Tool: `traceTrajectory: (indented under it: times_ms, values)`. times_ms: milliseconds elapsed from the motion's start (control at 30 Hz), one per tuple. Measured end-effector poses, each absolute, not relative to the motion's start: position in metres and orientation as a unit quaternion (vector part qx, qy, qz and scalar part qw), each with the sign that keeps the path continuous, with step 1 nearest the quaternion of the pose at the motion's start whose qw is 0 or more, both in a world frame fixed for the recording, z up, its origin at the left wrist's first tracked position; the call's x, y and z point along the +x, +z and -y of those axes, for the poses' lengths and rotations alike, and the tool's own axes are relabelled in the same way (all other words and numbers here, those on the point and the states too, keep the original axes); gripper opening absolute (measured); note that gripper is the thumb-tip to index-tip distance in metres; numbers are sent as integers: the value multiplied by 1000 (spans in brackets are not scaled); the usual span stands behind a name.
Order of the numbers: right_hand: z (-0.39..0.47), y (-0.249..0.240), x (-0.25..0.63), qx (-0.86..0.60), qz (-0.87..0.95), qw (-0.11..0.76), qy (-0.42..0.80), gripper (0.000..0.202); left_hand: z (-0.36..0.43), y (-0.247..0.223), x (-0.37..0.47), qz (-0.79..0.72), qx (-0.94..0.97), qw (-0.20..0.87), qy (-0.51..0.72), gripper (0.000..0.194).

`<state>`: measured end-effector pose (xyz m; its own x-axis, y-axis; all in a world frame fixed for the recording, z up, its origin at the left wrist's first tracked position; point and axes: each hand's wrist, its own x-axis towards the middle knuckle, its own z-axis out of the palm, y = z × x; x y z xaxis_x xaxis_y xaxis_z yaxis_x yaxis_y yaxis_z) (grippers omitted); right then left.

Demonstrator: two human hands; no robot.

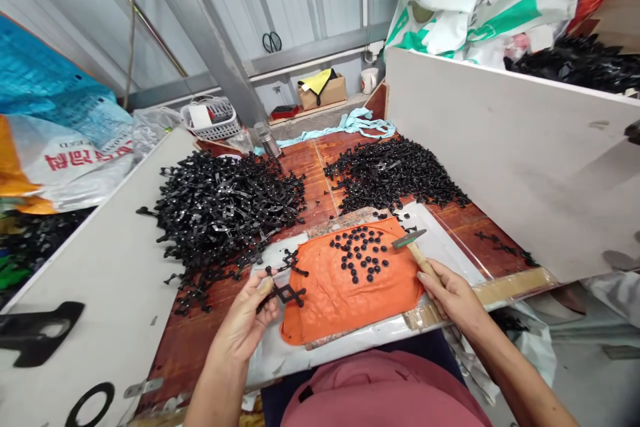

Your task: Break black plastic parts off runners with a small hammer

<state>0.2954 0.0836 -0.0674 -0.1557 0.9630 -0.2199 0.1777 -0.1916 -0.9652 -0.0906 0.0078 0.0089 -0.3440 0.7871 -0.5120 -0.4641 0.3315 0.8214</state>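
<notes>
In my left hand (pixel 255 307) is a black plastic part (pixel 287 293) with crossed arms, pinched between thumb and fingers above the left edge of an orange cloth (pixel 320 310). Another black branched part (pixel 294 261) lies just beyond it, close to the fingertips. My right hand (pixel 450 290) is wrapped round the wooden handle of a hammer (pixel 417 250), whose head sits over the cloth's right side. Several small round black pieces (pixel 361 257) are spread on the cloth between the two hands.
A big heap of black parts (pixel 220 207) stands on the left of the brown table (pixel 320 177), and a second heap (pixel 395 173) at the back right. Pale boards (pixel 500 147) wall both sides. Behind are a white basket (pixel 213 119), a glass jar (pixel 267 140) and a mug (pixel 369 81).
</notes>
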Motion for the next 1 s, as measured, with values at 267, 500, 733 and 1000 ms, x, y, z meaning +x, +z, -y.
traceTrajectory:
  times_ms: [267,500,733,1000]
  values:
    - [-71,-34,284,-561,538,407,479,32,18,3,-54,-619,299,475,550,30]
    - [-51,15,205,-397,595,336,612,21,1,9,1,-603,673,136,405,22]
    - [-52,-2,184,-418,566,367,609,7,14,6,7,-546,746,185,334,39]
    - [-46,-12,194,-438,654,308,534,9,-3,-1,-4,-628,704,172,283,18]
